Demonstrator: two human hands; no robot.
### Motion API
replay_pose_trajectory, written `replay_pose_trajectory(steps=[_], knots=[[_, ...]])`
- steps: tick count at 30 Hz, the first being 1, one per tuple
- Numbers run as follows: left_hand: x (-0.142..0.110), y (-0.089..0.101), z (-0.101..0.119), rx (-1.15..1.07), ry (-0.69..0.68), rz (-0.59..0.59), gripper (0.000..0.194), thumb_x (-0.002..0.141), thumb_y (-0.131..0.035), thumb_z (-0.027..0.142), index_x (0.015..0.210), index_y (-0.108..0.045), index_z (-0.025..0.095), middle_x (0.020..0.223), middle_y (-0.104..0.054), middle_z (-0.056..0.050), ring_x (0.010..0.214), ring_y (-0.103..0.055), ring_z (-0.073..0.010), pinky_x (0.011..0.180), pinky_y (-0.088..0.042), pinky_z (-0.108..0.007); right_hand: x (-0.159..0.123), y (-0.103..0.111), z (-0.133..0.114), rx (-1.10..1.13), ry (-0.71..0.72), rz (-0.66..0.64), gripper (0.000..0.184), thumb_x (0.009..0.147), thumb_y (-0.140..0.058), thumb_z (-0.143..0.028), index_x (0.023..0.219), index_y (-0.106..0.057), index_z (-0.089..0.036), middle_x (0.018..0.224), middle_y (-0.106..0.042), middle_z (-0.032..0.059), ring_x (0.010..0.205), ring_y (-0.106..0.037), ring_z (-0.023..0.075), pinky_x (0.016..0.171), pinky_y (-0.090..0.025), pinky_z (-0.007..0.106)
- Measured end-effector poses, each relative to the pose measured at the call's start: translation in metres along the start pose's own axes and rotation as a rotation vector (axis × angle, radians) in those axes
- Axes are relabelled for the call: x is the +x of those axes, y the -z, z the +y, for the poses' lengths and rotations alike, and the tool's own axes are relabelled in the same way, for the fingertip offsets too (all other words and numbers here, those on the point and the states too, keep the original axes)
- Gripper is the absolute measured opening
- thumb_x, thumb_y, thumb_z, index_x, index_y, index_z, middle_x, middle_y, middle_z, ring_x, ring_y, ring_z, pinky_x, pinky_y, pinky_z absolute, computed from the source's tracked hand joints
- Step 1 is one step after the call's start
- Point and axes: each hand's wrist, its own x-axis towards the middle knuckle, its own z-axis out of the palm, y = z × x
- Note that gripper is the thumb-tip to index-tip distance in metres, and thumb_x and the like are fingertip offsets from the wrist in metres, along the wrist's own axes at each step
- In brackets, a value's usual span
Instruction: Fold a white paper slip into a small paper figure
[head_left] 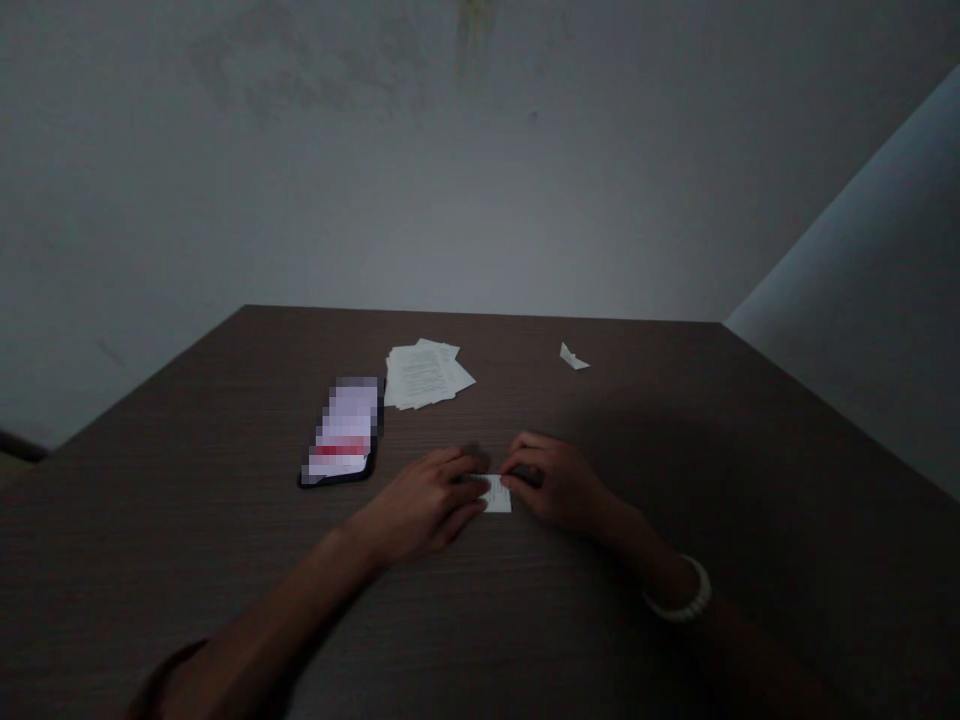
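A small piece of printed paper (496,494) lies on the brown table between my two hands. My left hand (431,503) covers its left part, with the fingers over the sheet and the thumb near its lower edge. At the upper right corner of the paper, my right hand (556,482) has its thumb and fingertips closed on the edge. The curled fingers partly hide that corner. A light beaded bracelet (697,592) circles my right wrist.
A loose stack of printed paper sheets (420,375) lies behind my left hand. To its left rests a phone (345,430) with a lit, blurred screen. A small folded paper (573,358) stands farther back on the right. A wall borders the table's (660,370) far edge.
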Motion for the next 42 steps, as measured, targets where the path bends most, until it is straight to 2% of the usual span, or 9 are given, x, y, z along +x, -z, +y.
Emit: replay_pose_trajectory(steps=[6,13,18,23,35,42], knots=[[-0.0006,-0.0018,-0.0002,-0.035,0.005,0.019,0.024,0.096,-0.049,0.022,0.112,-0.066,0.016,0.112,-0.062,-0.011,0.103,-0.057,-0.0245,0.090,-0.050,-0.043,-0.0008,-0.0005,-0.0007,0.006,0.040,-0.008,0.010,0.084,-0.065,-0.015,0.092,-0.068,-0.020,0.095,-0.065,0.0034,0.081,-0.061,0.0150,0.072,-0.046,0.026],[0.0010,-0.0013,-0.0010,-0.085,0.025,0.003,0.024,0.097,-0.048,0.021,0.113,-0.065,0.016,0.112,-0.061,-0.010,0.104,-0.056,-0.0239,0.091,-0.049,-0.042,-0.0001,0.0024,-0.0029,-0.097,0.123,-0.058,0.012,0.090,-0.057,-0.016,0.089,-0.069,-0.019,0.090,-0.064,0.0057,0.083,-0.060,0.0169,0.075,-0.047,0.029],[0.0007,-0.0010,-0.0018,-0.114,0.028,0.018,0.025,0.096,-0.049,0.021,0.115,-0.064,0.017,0.113,-0.060,-0.011,0.105,-0.056,-0.0238,0.090,-0.050,-0.041,-0.0006,0.0030,-0.0038,-0.102,0.111,-0.055,0.011,0.090,-0.058,-0.019,0.089,-0.069,-0.019,0.088,-0.064,0.0049,0.081,-0.060,0.0164,0.073,-0.046,0.028],[0.0008,-0.0016,-0.0025,-0.140,0.030,0.013,0.025,0.097,-0.048,0.020,0.115,-0.064,0.017,0.112,-0.060,-0.010,0.105,-0.056,-0.0236,0.090,-0.050,-0.041,-0.0012,0.0044,-0.0039,-0.079,0.109,-0.067,0.014,0.086,-0.066,-0.027,0.098,-0.069,-0.020,0.094,-0.065,0.0052,0.086,-0.061,0.0178,0.076,-0.047,0.029],[0.0002,-0.0032,-0.0027,-0.140,0.024,0.035,0.026,0.096,-0.049,0.021,0.116,-0.064,0.017,0.112,-0.060,-0.011,0.104,-0.055,-0.0240,0.090,-0.050,-0.042,-0.0025,0.0016,0.0003,-0.029,0.081,-0.050,0.013,0.085,-0.066,-0.022,0.098,-0.069,-0.021,0.095,-0.066,0.0049,0.087,-0.062,0.0176,0.078,-0.048,0.029],[0.0009,-0.0024,-0.0025,-0.134,0.027,0.002,0.026,0.097,-0.047,0.020,0.116,-0.064,0.016,0.113,-0.059,-0.011,0.105,-0.055,-0.0242,0.091,-0.049,-0.042,-0.0008,0.0006,0.0010,-0.020,0.063,-0.022,0.009,0.085,-0.066,-0.020,0.094,-0.070,-0.021,0.093,-0.066,0.0035,0.083,-0.062,0.0158,0.073,-0.047,0.027]])
